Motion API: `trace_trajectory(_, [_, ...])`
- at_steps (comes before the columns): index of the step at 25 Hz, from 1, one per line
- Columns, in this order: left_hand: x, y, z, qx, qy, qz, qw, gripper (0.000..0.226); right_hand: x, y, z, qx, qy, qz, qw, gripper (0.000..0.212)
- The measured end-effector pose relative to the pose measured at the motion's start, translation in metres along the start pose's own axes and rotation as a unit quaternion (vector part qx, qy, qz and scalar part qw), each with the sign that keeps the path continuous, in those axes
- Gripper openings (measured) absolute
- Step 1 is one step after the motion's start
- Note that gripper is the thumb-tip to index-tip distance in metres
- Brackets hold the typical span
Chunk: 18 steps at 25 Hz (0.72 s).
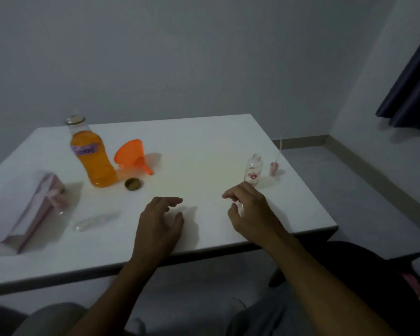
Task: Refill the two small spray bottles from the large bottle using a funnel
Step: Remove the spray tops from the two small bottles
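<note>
A large clear bottle [92, 156] of orange liquid stands uncapped at the back left of the white table [204, 151], with its brown cap [134, 184] lying in front of it. An orange funnel [132, 155] lies on its side just right of the bottle. At the right stands a small clear spray bottle [254, 169] with a flower print, its top off. The pink spray head [274, 166] with its thin tube stands beside it. My left hand [159, 223] and my right hand [249, 210] hover over the table's near part, fingers apart, holding nothing.
A pink box [32, 209] with a bow lies at the left edge. A crumpled clear plastic wrapper [95, 220] lies between it and my left hand. The table's near edge runs under my forearms. A dark curtain [412, 81] hangs at the far right.
</note>
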<state>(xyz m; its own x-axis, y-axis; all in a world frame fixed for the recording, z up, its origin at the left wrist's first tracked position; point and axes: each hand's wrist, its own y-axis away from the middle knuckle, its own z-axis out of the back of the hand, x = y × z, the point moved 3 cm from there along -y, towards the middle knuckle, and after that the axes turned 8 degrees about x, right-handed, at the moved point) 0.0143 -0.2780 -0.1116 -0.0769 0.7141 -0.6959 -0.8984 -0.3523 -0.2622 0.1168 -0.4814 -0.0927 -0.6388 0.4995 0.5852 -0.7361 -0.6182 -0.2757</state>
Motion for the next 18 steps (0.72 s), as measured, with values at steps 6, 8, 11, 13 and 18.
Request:
trace_trajectory(6, [0.035,0.048,0.071,-0.250,0.079,0.114,0.958,0.026,0.041,-0.014,-0.066,0.240,0.124,0.028,0.963,0.067])
trace_trajectory(8, [0.045,0.054,0.092,-0.327,0.123,0.177,0.920,0.045,0.044,-0.018,-0.076,0.254,0.160,0.038,0.953,0.065])
trace_trajectory(11, [0.066,0.045,0.105,-0.344,0.149,0.242,0.895,0.072,0.044,-0.022,-0.082,0.267,0.189,0.029,0.945,0.063])
trace_trajectory(13, [0.081,0.036,0.101,-0.311,0.141,0.270,0.900,0.072,0.044,-0.023,-0.085,0.263,0.193,0.032,0.945,0.063])
trace_trajectory(18, [0.081,0.007,0.091,-0.223,0.192,0.207,0.933,0.033,0.039,-0.025,-0.087,0.247,0.149,0.029,0.957,0.062])
